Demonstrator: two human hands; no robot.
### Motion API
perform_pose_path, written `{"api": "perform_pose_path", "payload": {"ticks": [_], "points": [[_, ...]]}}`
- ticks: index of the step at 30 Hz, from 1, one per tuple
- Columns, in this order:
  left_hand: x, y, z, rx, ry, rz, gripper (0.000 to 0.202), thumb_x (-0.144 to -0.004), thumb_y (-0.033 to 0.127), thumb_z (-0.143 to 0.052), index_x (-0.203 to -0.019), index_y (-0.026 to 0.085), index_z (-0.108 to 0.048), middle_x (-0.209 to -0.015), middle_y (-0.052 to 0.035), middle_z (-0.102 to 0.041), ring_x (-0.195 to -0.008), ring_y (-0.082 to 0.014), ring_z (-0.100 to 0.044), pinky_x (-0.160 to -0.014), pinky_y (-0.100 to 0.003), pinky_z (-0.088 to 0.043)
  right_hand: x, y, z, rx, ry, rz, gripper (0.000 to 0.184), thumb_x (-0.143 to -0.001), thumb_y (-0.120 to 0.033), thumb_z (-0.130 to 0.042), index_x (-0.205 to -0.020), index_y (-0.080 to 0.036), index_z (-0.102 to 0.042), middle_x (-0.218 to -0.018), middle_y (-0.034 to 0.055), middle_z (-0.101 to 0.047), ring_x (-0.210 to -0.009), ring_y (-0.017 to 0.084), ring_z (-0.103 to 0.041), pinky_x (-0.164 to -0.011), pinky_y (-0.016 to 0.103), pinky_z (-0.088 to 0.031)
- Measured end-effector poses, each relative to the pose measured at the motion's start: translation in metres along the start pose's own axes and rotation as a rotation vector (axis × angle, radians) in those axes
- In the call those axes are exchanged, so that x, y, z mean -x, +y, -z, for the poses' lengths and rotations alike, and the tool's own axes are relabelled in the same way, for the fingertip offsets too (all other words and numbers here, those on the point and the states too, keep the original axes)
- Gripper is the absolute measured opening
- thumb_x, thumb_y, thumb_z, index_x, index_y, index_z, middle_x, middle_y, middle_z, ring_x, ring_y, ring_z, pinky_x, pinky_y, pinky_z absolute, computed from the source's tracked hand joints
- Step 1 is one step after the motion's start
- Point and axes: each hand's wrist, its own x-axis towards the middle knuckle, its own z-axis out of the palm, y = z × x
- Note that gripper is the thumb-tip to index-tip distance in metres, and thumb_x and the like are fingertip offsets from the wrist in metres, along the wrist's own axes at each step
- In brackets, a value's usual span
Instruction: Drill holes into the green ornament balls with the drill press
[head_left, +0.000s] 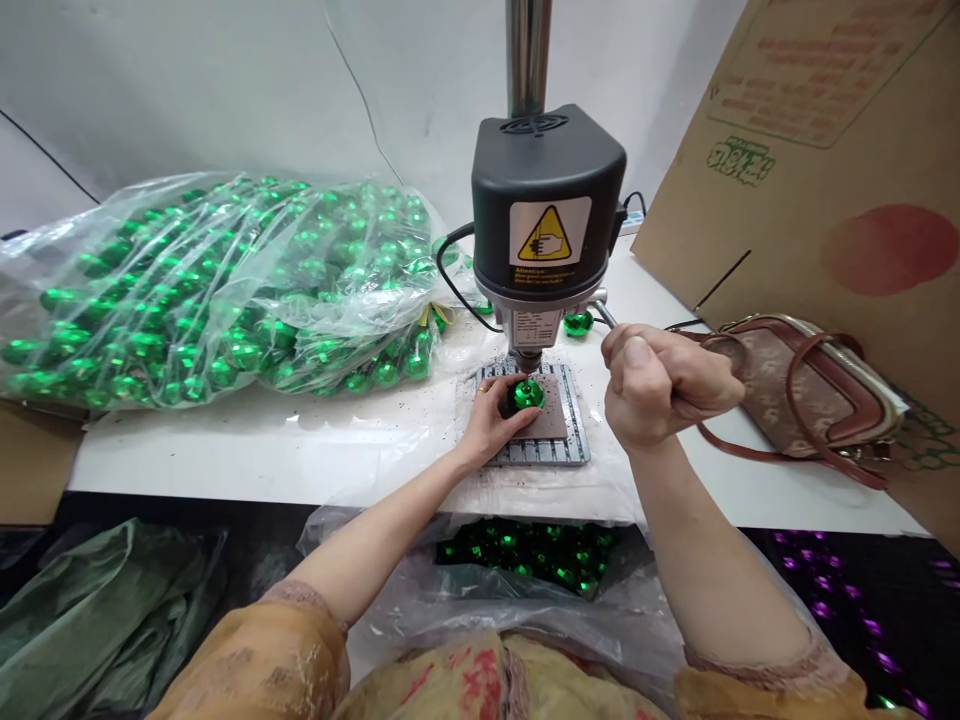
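Observation:
A black-topped bench drill press (549, 205) stands on the white table in front of me. Beneath its chuck, my left hand (496, 415) grips a shiny green faceted ball (529, 396) and holds it on a flat board (551, 420) over the slotted metal base (577, 440). The bit meets the top of the ball, though whether it has entered cannot be made out. My right hand (656, 385) is closed in a fist around the end of the drill press lever (604, 310), to the right of the machine.
A clear plastic bag of green balls (225, 290) fills the table's left. Behind the drill sits a loose green ball (578, 323). At right are a brown handbag (795, 390) and a big cardboard box (817, 170). More green balls (525, 550) lie in a bag below the table edge.

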Motion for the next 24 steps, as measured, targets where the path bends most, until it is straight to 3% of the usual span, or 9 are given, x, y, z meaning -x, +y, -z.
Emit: {"api": "perform_pose_path", "payload": {"ticks": [6, 10, 14, 17, 21, 22, 24], "points": [[0.000, 0.000, 0.000, -0.034, -0.019, 0.004, 0.055, -0.076, 0.043, -0.082, -0.125, 0.025, -0.064, -0.118, -0.0103, -0.058, -0.117, -0.0302, -0.055, -0.104, -0.044, -0.045, 0.001, -0.007, -0.001, -0.085, -0.014, 0.025, 0.050, -0.084, -0.014, -0.057, -0.051, -0.017, -0.020, -0.045, -0.0064, -0.025, -0.039, 0.003, -0.027, -0.042, 0.026, -0.028], [-0.002, 0.001, -0.002, -0.031, -0.005, 0.022, 0.055, -0.076, 0.042, -0.083, -0.124, 0.023, -0.062, -0.119, -0.0106, -0.060, -0.113, -0.0289, -0.058, -0.099, -0.043, -0.047, -0.029, -0.022, -0.013, -0.025, 0.062, -0.247, 0.051, -0.086, -0.018, -0.060, -0.049, -0.019, -0.026, -0.043, -0.0066, -0.027, -0.039, 0.004, -0.031, -0.041, 0.026, -0.028], [0.012, 0.017, -0.004, -0.109, 0.112, -0.031, 0.046, -0.076, 0.040, -0.082, -0.112, 0.021, -0.061, -0.110, -0.0092, -0.064, -0.104, -0.0264, -0.061, -0.092, -0.040, -0.049, -0.063, -0.027, -0.024, -0.017, 0.035, -0.419, 0.047, -0.084, -0.012, -0.062, -0.046, -0.021, -0.035, -0.038, -0.0073, -0.033, -0.035, 0.004, -0.029, -0.038, 0.027, -0.022], [0.048, 0.033, -0.002, -0.267, 0.121, -0.216, 0.041, -0.080, 0.045, -0.078, -0.106, 0.021, -0.059, -0.099, -0.0069, -0.064, -0.093, -0.0233, -0.062, -0.082, -0.036, -0.049, -0.071, -0.024, -0.026, -0.058, 0.034, -0.417, 0.048, -0.084, -0.010, -0.061, -0.045, -0.022, -0.035, -0.037, -0.0076, -0.033, -0.034, 0.005, -0.030, -0.037, 0.027, -0.020], [0.111, 0.041, 0.001, -0.507, -0.244, -0.756, 0.047, -0.085, 0.057, -0.069, -0.109, 0.019, -0.057, -0.091, -0.0063, -0.065, -0.080, -0.0204, -0.059, -0.068, -0.033, -0.046, -0.066, -0.023, -0.025, -0.059, 0.007, -0.367, 0.047, -0.089, -0.015, -0.058, -0.049, -0.021, -0.034, -0.041, -0.0077, -0.032, -0.036, 0.004, -0.030, -0.040, 0.025, -0.021], [0.121, 0.040, 0.003, -0.569, -0.311, -0.847, 0.051, -0.085, 0.060, -0.068, -0.111, 0.018, -0.057, -0.091, -0.0072, -0.065, -0.079, -0.0210, -0.059, -0.067, -0.033, -0.046, -0.064, -0.023, -0.025, -0.062, 0.007, -0.354, 0.047, -0.089, -0.015, -0.058, -0.050, -0.021, -0.033, -0.041, -0.0078, -0.032, -0.036, 0.004, -0.030, -0.040, 0.025, -0.021], [0.125, 0.034, 0.010, -0.601, -0.339, -0.925, 0.055, -0.085, 0.063, -0.065, -0.114, 0.016, -0.057, -0.094, -0.0097, -0.067, -0.086, -0.0235, -0.060, -0.071, -0.035, -0.047, -0.063, -0.023, -0.025, -0.066, 0.011, -0.346, 0.047, -0.089, -0.017, -0.059, -0.050, -0.021, -0.034, -0.041, -0.0076, -0.032, -0.036, 0.004, -0.029, -0.041, 0.026, -0.021]]}}
